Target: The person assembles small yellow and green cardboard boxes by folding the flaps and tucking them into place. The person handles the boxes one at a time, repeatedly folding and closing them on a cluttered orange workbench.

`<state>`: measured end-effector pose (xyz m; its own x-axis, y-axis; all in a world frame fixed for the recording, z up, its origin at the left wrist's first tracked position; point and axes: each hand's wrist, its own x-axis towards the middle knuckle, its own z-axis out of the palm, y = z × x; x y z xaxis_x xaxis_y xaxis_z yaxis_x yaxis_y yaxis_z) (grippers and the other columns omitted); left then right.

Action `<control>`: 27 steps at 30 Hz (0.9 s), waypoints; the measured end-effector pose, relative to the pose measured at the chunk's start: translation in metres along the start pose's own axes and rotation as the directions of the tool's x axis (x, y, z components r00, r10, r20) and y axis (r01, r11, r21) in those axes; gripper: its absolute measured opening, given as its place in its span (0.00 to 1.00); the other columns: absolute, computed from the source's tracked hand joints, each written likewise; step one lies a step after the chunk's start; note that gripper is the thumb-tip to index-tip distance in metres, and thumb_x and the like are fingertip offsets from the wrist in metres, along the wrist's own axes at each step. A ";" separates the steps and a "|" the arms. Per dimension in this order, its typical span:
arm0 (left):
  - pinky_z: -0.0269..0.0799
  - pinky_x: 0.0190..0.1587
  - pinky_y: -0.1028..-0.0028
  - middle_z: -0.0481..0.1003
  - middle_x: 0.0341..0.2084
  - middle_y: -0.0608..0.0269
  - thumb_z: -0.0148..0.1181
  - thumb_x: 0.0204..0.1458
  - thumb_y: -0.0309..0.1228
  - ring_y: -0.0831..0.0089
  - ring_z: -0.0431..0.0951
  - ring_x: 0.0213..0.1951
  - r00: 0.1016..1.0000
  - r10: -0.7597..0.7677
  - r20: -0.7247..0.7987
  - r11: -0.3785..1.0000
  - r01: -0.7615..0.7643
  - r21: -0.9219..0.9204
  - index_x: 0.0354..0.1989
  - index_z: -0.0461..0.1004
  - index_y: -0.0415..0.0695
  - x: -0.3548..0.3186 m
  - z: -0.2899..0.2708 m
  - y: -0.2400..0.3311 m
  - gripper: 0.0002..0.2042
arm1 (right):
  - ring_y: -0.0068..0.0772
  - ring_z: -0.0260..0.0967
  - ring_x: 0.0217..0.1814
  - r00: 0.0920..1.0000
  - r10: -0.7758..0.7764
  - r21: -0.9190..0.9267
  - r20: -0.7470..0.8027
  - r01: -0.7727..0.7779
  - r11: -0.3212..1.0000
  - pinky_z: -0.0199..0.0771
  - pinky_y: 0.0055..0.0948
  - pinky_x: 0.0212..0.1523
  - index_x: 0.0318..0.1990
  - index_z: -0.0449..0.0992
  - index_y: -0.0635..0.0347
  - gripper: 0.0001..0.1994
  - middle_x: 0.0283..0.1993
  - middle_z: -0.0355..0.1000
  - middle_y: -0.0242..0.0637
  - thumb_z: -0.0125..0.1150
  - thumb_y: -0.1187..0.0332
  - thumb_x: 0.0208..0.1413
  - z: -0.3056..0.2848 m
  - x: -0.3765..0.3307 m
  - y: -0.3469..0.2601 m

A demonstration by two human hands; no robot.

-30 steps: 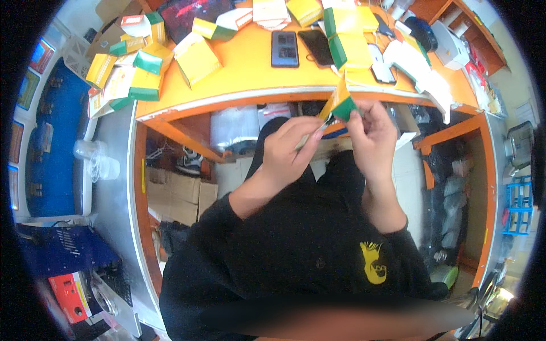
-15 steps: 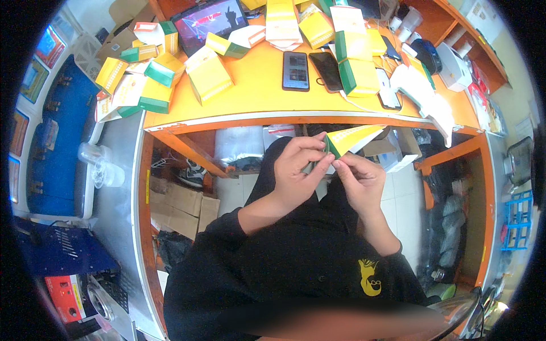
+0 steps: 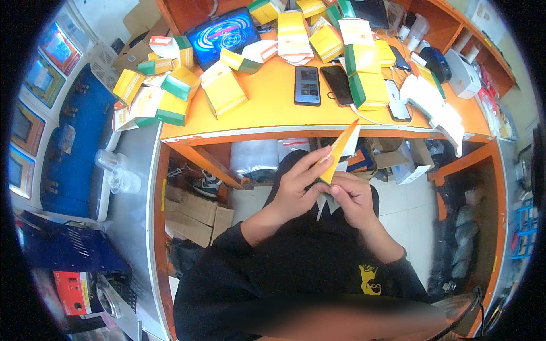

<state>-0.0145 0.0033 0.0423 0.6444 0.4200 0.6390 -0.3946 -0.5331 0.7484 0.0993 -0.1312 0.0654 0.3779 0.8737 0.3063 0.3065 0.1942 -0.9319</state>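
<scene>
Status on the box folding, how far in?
Done: many folded yellow-and-green cardboard boxes sit on the orange desk. In hand: the left hand and right hand grip one flat yellow carton blank, not yet box-shaped. Left: flat white-and-yellow blanks lie at the desk's right end.

A flat yellow carton blank, seemingly unfolded, tilts upright below the desk edge.
</scene>
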 end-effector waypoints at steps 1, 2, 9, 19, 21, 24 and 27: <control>0.71 0.57 0.61 0.70 0.56 0.49 0.65 0.44 0.16 0.51 0.70 0.59 0.998 0.050 0.034 0.998 -0.051 0.044 0.50 0.76 0.41 0.001 -0.002 -0.001 0.21 | 0.32 0.74 0.41 1.000 0.007 0.068 0.020 -0.008 0.998 0.70 0.29 0.44 0.40 0.79 0.67 0.12 0.38 0.77 0.41 0.54 0.67 0.59 -0.001 0.000 0.001; 0.70 0.58 0.60 0.71 0.55 0.49 0.64 0.43 0.15 0.50 0.70 0.59 0.995 0.076 0.061 0.994 -0.080 0.074 0.49 0.76 0.41 0.001 -0.004 -0.002 0.21 | 0.31 0.73 0.41 1.000 0.024 0.122 0.020 -0.026 0.992 0.70 0.29 0.45 0.40 0.79 0.67 0.13 0.39 0.77 0.41 0.53 0.66 0.60 -0.003 0.000 0.003; 0.68 0.60 0.55 0.79 0.39 0.57 0.60 0.48 0.15 0.54 0.76 0.53 0.988 0.144 -0.058 0.981 -0.151 -0.125 0.38 0.77 0.42 0.002 -0.015 -0.015 0.10 | 0.31 0.69 0.49 0.844 0.082 -0.014 -0.530 -0.106 0.994 0.68 0.30 0.48 0.48 0.75 0.67 0.13 0.47 0.71 0.40 0.57 0.75 0.54 -0.004 0.016 0.025; 0.64 0.61 0.64 0.67 0.48 0.58 0.61 0.56 0.23 0.64 0.70 0.56 0.925 -0.346 -0.159 0.856 0.241 -0.457 0.49 0.62 0.43 -0.001 -0.001 -0.016 0.16 | 0.39 0.75 0.37 0.719 -0.503 -0.622 -0.480 0.125 0.773 0.74 0.30 0.40 0.35 0.81 0.61 0.07 0.36 0.78 0.40 0.66 0.78 0.47 -0.028 0.009 0.016; 0.64 0.60 0.65 0.68 0.48 0.58 0.63 0.56 0.27 0.65 0.71 0.55 0.930 -0.358 0.084 0.669 0.318 -0.672 0.47 0.61 0.44 -0.005 0.003 -0.009 0.16 | 0.39 0.75 0.38 0.734 -0.556 -0.649 -0.391 0.207 0.732 0.75 0.31 0.40 0.35 0.81 0.58 0.08 0.37 0.78 0.38 0.66 0.78 0.45 -0.018 0.008 0.014; 0.67 0.58 0.66 0.69 0.50 0.57 0.62 0.57 0.31 0.67 0.72 0.54 0.941 -0.337 0.027 0.640 0.250 -0.726 0.51 0.60 0.43 -0.007 0.013 -0.003 0.19 | 0.38 0.75 0.38 0.812 -0.555 -0.652 -0.181 0.323 0.686 0.75 0.32 0.39 0.35 0.81 0.56 0.10 0.38 0.78 0.36 0.67 0.78 0.43 -0.003 0.005 0.009; 0.71 0.54 0.69 0.72 0.46 0.57 0.60 0.58 0.28 0.70 0.74 0.50 0.828 -0.560 -0.036 0.626 0.394 -0.673 0.52 0.61 0.41 -0.004 0.014 -0.009 0.17 | 0.39 0.76 0.39 0.887 -0.456 -0.648 -0.076 0.303 0.698 0.75 0.33 0.39 0.36 0.80 0.56 0.11 0.39 0.78 0.36 0.68 0.78 0.42 0.000 0.003 0.004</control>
<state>-0.0041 -0.0038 0.0302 0.7310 0.6724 0.1166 -0.4339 0.3261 0.8399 0.1014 -0.1276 0.0622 0.2621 0.6523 0.7112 0.8951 0.1112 -0.4318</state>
